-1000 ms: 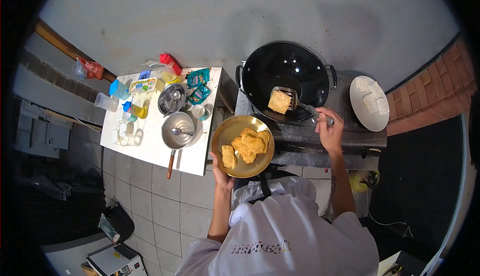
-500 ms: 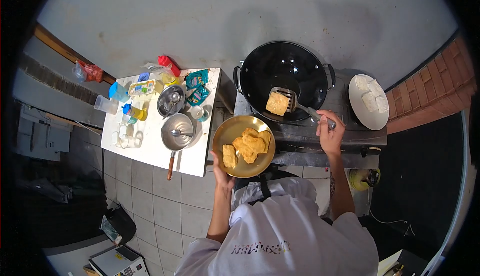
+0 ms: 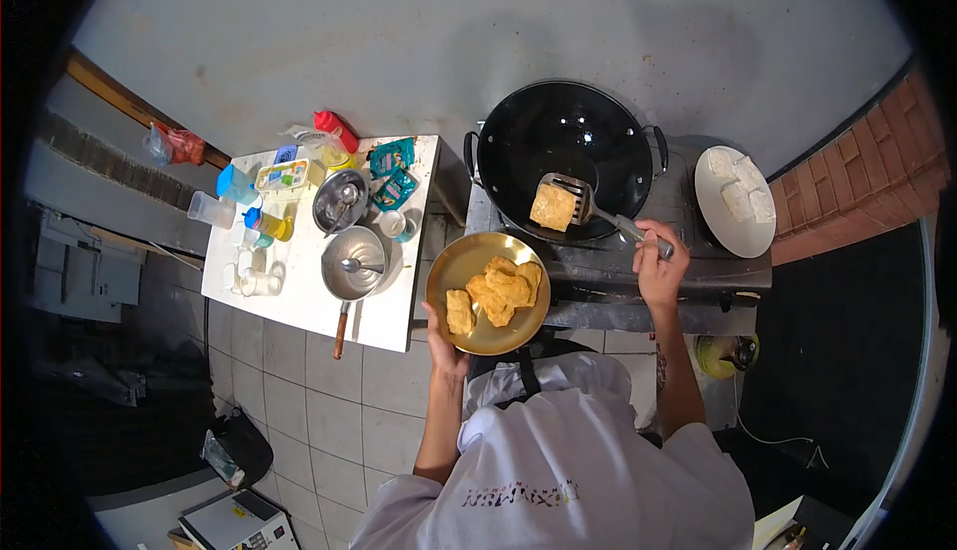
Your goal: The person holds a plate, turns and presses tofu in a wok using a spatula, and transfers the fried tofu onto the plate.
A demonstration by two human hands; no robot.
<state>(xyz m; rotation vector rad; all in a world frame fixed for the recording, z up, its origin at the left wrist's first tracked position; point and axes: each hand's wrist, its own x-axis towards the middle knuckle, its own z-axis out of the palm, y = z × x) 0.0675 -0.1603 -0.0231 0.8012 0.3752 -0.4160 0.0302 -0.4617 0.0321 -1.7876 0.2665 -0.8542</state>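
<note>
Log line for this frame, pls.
left hand: holds gold plate of fried pieces | right hand: holds spatula, one fried piece on it, over wok | white plate: pale pieces, right of wok

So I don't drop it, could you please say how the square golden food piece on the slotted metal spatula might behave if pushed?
The square golden food piece would probably slide, lying loose on the slotted metal spatula. Its flat shape makes rolling unlikely. Its browned surface suggests a fairly firm crust.

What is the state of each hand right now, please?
Left hand: holding the golden plate at its edge.
Right hand: closed around the spatula handle.
</note>
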